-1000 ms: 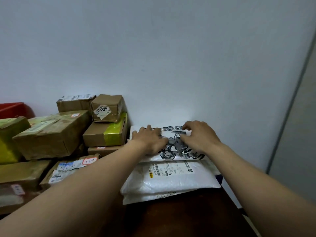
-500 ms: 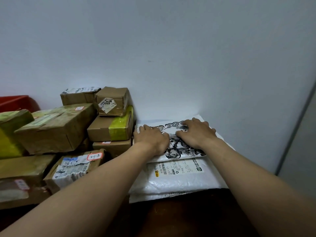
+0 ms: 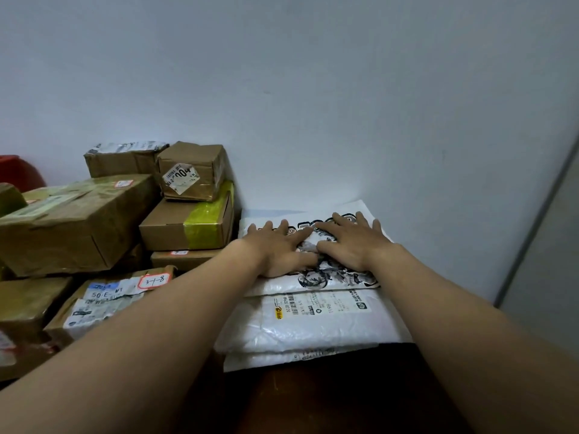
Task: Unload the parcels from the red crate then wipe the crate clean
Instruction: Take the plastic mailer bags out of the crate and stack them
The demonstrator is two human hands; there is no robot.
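A: Big picture first: a wide spread of brown cardboard parcels (image 3: 78, 220) stacked on the left against the far wall, and right of them a pile of white poly mailers (image 3: 313, 324) on the dark surface (image 3: 313, 402). Plenty looks unloaded.

B: And the red crate (image 3: 15, 170)? Just a sliver of it at the far left edge, behind the boxes. Its inside is hidden, so what remains in it can't be told. No cloth in sight; the wiping looks not yet begun.

A: On to the printed mailer (image 3: 313, 277) topping the white pile, black cartoon artwork, thin and floppy.

B: The left hand (image 3: 275, 249) and right hand (image 3: 351, 242) lie flat on it side by side, fingers spread. No grip at all, both palms pressing it down, released.
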